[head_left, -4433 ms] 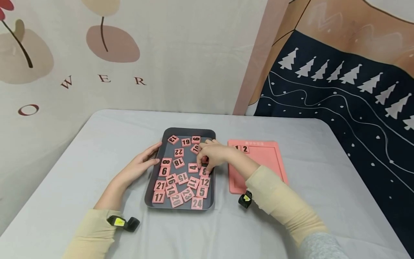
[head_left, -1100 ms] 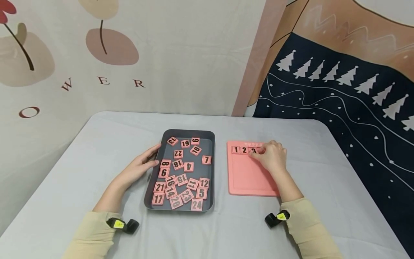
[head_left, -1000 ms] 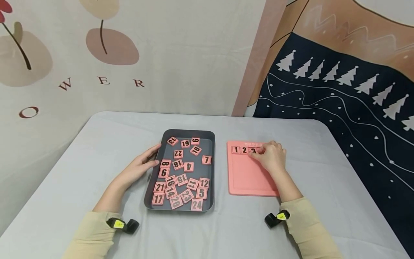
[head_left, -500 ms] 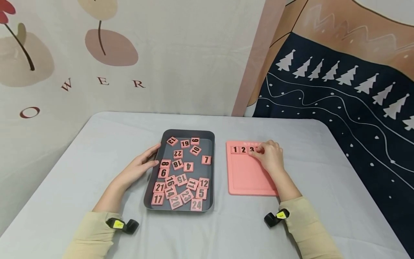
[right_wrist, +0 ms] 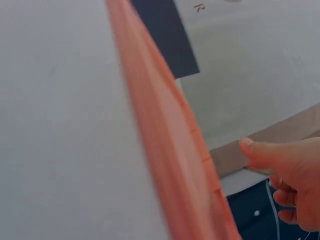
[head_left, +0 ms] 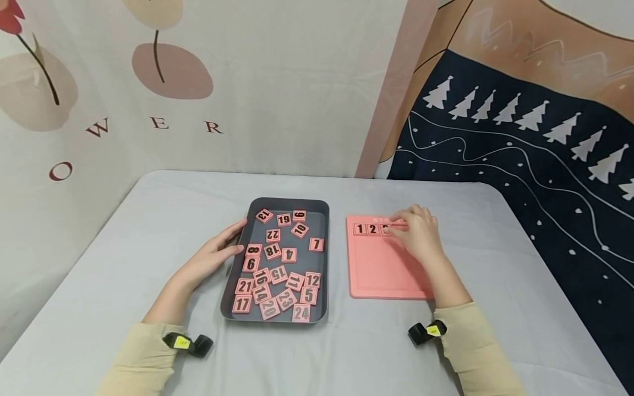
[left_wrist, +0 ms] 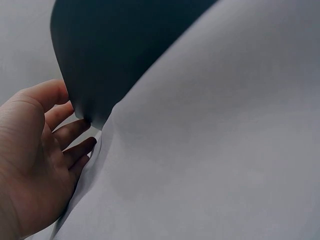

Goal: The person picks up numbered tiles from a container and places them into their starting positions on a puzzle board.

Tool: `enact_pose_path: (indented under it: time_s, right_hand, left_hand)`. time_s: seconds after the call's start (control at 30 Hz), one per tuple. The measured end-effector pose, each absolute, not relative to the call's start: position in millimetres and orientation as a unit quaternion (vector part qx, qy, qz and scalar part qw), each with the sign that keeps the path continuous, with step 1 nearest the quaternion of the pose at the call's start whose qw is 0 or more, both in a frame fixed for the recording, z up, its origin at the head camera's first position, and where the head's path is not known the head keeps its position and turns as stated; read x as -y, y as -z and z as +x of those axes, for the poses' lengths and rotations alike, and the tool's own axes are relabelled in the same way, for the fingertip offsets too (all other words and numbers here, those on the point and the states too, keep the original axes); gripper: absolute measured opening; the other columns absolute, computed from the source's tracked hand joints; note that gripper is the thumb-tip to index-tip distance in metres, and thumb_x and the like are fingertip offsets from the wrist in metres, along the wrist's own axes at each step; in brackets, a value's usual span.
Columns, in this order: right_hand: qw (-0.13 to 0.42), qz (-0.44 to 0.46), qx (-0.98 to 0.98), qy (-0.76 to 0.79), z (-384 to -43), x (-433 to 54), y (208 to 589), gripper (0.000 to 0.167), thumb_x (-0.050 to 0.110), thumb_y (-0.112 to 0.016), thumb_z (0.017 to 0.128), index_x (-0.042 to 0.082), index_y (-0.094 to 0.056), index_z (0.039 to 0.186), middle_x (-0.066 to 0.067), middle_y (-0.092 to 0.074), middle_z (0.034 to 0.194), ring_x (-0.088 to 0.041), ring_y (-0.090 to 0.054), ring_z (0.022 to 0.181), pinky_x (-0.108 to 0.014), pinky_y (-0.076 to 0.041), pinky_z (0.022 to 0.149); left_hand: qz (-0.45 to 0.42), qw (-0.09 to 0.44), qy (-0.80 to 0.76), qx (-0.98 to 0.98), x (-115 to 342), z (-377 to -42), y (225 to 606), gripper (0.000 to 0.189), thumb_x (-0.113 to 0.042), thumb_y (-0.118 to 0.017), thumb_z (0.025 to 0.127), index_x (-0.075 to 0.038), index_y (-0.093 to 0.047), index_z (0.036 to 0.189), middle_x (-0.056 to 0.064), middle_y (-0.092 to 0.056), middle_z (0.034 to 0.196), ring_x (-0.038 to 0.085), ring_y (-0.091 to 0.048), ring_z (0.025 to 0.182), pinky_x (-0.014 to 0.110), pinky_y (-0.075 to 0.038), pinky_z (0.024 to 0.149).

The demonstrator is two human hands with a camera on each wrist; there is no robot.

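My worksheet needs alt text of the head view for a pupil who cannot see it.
A person's right hand is at a row of tiles starting 1, 2, along the top of a pink board. The left hand touches a gray tray of scattered number tiles. Everything sits on a white-covered table.

The cloth-covered surface (head_left: 495, 247) is pale, its far corners rounded. Directly on it, well in from the left edge, lies a dark grey tray (head_left: 317, 220), one short end towards the far edge; a pink board (head_left: 381, 269) lies apart from it, towards the right edge.
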State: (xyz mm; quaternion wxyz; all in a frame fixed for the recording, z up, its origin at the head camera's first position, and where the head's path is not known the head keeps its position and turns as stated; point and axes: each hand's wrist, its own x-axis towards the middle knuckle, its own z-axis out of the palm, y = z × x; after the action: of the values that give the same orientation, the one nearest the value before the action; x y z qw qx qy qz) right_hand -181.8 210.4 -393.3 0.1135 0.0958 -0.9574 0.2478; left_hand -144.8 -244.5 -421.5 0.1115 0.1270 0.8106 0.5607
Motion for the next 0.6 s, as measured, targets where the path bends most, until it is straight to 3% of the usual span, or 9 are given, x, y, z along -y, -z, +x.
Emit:
enact_pose_path:
  time_s: [0.17,0.33,0.6]
  right_hand:
    - [0.134,0.162,0.933,-0.292,-180.8,-198.4,379.3,0.027,0.016,-0.080,0.078,0.008,-0.072,0.103,-0.009,-0.058,0.099,-0.031,-0.046,0.102,-0.053,-0.030,0.090]
    - [0.143,0.238,0.913,-0.300,-181.5,-180.8,368.3,0.031,0.012,-0.081,0.076,0.011,-0.073,0.106,-0.006,-0.058,0.099,-0.027,-0.045,0.103,-0.047,-0.031,0.090]
    - [0.099,0.325,0.896,-0.286,-185.1,-147.8,355.8,0.033,0.017,-0.080,0.078,0.017,-0.073,0.110,0.000,-0.053,0.102,-0.021,-0.043,0.102,-0.042,-0.031,0.089]
  left_hand:
    - [0.128,0.111,-0.562,-0.810,244.8,-144.7,422.2,0.063,-0.013,-0.054,0.097,-0.012,-0.025,0.153,0.012,-0.018,0.157,0.033,-0.015,0.142,0.052,-0.010,0.112]
    - [0.126,0.110,-0.561,-0.811,245.5,-145.7,424.2,0.063,-0.014,-0.054,0.097,-0.012,-0.025,0.153,0.013,-0.018,0.157,0.033,-0.015,0.142,0.052,-0.010,0.112]
    - [0.127,0.105,-0.559,-0.813,245.6,-145.7,424.9,0.063,-0.015,-0.055,0.097,-0.011,-0.026,0.153,0.013,-0.018,0.157,0.034,-0.015,0.142,0.054,-0.009,0.112]
